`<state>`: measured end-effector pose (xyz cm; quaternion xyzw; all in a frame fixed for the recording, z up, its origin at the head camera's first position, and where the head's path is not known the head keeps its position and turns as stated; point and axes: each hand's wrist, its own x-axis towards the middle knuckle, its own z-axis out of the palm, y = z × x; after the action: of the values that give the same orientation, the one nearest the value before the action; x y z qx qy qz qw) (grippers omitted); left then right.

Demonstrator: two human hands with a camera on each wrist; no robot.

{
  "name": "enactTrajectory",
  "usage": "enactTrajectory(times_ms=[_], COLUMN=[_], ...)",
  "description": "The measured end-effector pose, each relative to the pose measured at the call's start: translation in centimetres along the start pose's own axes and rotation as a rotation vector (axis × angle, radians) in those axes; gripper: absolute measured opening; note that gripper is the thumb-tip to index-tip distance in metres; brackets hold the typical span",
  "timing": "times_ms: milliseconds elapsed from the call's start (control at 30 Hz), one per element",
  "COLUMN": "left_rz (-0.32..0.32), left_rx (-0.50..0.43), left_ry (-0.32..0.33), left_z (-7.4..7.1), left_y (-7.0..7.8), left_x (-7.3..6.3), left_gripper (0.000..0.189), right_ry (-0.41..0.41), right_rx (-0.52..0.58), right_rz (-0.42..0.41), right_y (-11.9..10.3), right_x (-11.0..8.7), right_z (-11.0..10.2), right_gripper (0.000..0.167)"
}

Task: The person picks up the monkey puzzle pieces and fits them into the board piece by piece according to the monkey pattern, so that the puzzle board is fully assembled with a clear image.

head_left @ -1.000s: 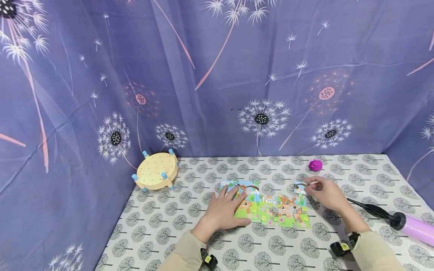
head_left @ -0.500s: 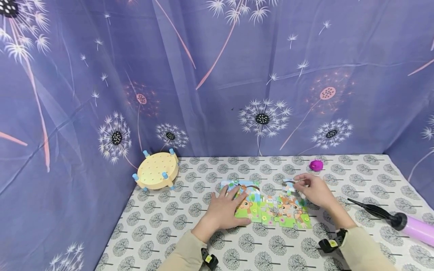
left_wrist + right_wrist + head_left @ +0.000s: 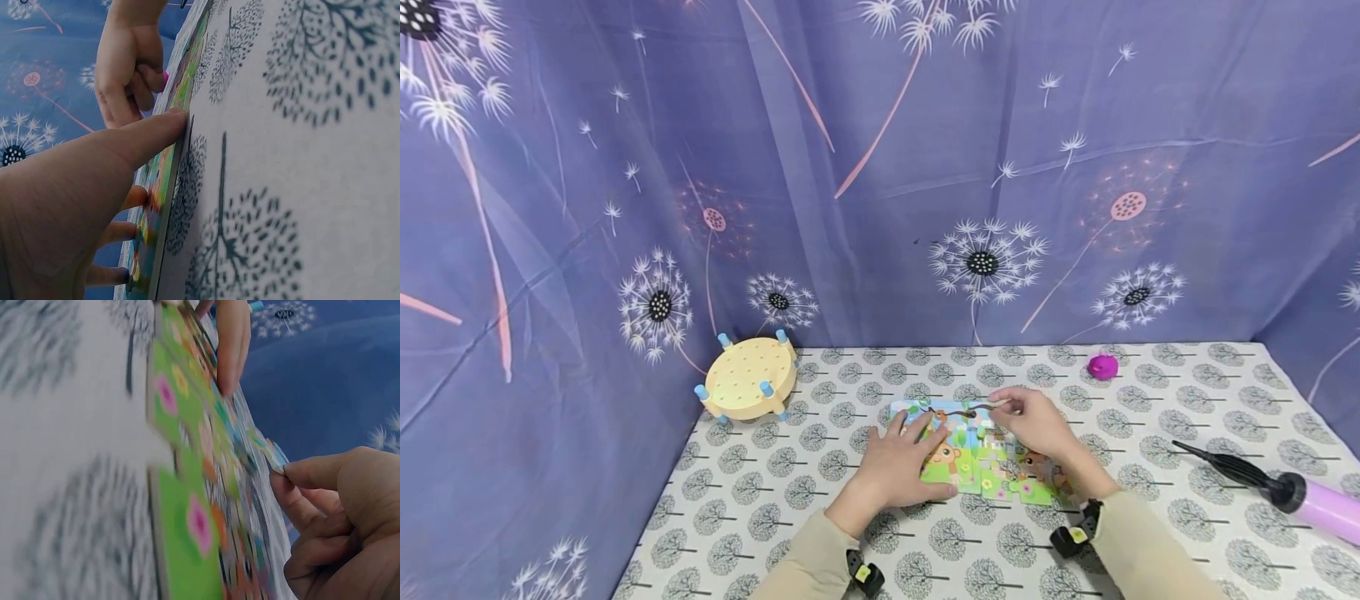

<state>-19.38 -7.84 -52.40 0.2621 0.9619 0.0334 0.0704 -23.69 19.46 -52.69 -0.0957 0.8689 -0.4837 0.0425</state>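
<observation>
A partly joined jigsaw puzzle (image 3: 996, 483) with animals on green grass lies mid-table. My left hand (image 3: 897, 471) rests on its left part, fingers spread; in the left wrist view the thumb (image 3: 153, 134) lies along the puzzle's near edge. Between thumb and fingertips my right hand (image 3: 1036, 423) pinches a small jigsaw piece (image 3: 270, 451), blue with a dark branch, at the puzzle's top edge, beside the branch picture. In the right wrist view that piece is tilted and raised over the others. The right hand and forearm hide part of the puzzle's right side.
A yellow round stool-like toy (image 3: 751, 379) with blue-tipped legs leans at the back left. A small magenta object (image 3: 1102, 367) sits at the back right. A purple pump (image 3: 1326, 507) with a black nozzle lies at the right. A dandelion-print curtain (image 3: 880, 183) stands behind the table.
My right hand has moved left with the jigsaw piece, from the puzzle's upper right corner to the top edge near its left part. The left hand has stayed in place.
</observation>
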Motion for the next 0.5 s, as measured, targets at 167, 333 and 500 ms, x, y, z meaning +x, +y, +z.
enactTrajectory(times_ms=[167,333,500], left_rz=[-0.006,-0.005,-0.006], left_rx=[0.003,0.004,0.006], left_ry=[-0.007,-0.003,0.004], left_z=[0.0,-0.1,-0.1], left_y=[0.0,0.1,0.1], left_x=[0.0,0.0,0.0], left_gripper=[0.095,0.095,0.096], right_ry=[-0.023,-0.050,-0.040], right_rx=[0.005,0.030,-0.004], right_rz=[0.036,0.080,0.080], right_y=[-0.9,-1.6,-2.1], right_x=[1.0,1.3,1.5], right_z=[1.5,2.1,2.6], right_gripper=[0.031,0.032,0.031])
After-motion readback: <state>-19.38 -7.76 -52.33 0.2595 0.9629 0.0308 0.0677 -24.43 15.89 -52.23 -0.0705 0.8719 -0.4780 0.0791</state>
